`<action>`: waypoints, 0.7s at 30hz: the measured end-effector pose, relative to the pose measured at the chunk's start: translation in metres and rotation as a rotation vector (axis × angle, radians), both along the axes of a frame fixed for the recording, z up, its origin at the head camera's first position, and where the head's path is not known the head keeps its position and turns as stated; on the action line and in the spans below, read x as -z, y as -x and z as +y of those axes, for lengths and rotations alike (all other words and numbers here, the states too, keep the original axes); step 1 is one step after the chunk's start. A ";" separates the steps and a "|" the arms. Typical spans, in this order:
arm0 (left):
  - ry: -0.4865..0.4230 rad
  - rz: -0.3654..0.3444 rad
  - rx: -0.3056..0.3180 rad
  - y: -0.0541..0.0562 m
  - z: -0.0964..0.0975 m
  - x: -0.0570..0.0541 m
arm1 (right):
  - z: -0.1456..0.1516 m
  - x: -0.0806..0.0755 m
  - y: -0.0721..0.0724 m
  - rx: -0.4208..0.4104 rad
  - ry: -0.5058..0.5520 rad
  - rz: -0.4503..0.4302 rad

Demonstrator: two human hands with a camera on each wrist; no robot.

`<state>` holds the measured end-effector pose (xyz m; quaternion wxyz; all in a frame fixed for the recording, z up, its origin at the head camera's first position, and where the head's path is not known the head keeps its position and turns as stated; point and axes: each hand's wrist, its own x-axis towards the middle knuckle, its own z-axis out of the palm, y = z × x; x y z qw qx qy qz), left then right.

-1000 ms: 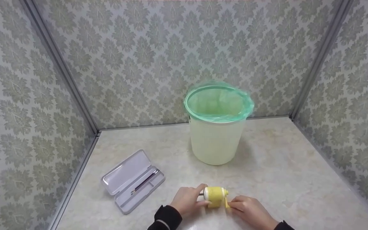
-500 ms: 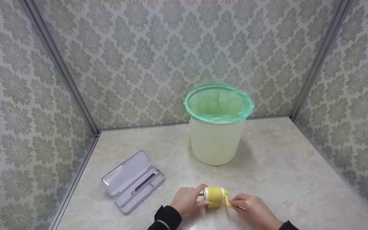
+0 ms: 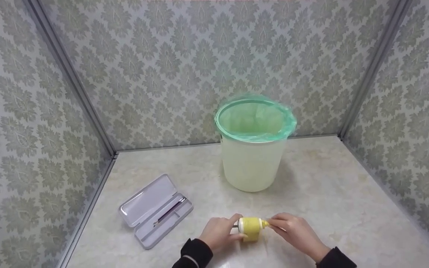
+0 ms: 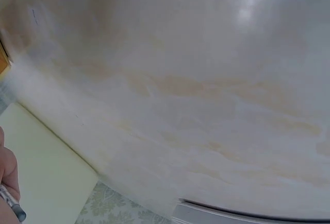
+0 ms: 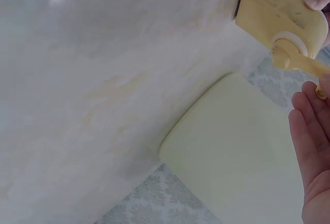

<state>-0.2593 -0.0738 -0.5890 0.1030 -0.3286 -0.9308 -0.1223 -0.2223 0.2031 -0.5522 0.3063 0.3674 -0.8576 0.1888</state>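
A yellow hand-crank pencil sharpener (image 3: 251, 230) with white ends stands on the table near its front. My left hand (image 3: 216, 233) holds it from the left, thumb and fingers at its white front end. A pencil (image 4: 13, 204) runs out from that end through the left hand; only a short dark stretch shows in the head view. On the other side, my right hand (image 3: 297, 231) pinches the end of the yellow crank (image 5: 308, 65). In the right wrist view the crank arm reaches from the sharpener's hub to the right fingers, and the left fingertips overlap the sharpener body.
Left of the hands lies an open pale grey pencil case (image 3: 143, 242) with slim dark pencils (image 3: 169, 212) inside. Behind the sharpener stands a tall cream bin (image 3: 251, 167) lined with a green bag (image 3: 287, 124). Patterned wall panels (image 3: 184, 74) enclose the back and both sides.
My right hand has swung the crank from hanging down to pointing toward the right hand, moving slightly up. The left hand, sharpener and pencil case stay in place.
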 end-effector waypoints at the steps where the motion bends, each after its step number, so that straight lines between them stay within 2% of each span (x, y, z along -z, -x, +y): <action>1: -0.001 -0.009 -0.001 0.000 0.000 0.000 | 0.000 -0.001 0.003 0.003 -0.002 0.012; 4: 0.003 -0.020 -0.003 -0.001 0.000 -0.001 | -0.001 -0.003 0.009 0.011 -0.007 0.006; 11: 0.017 0.008 0.002 0.000 0.000 0.000 | -0.005 -0.004 0.023 0.050 0.009 -0.050; 16: 0.018 0.022 0.003 0.000 0.000 0.000 | -0.008 0.002 0.035 0.062 0.006 -0.068; 21: 0.019 0.037 0.008 0.000 0.000 0.000 | -0.011 0.009 0.044 0.103 -0.018 -0.131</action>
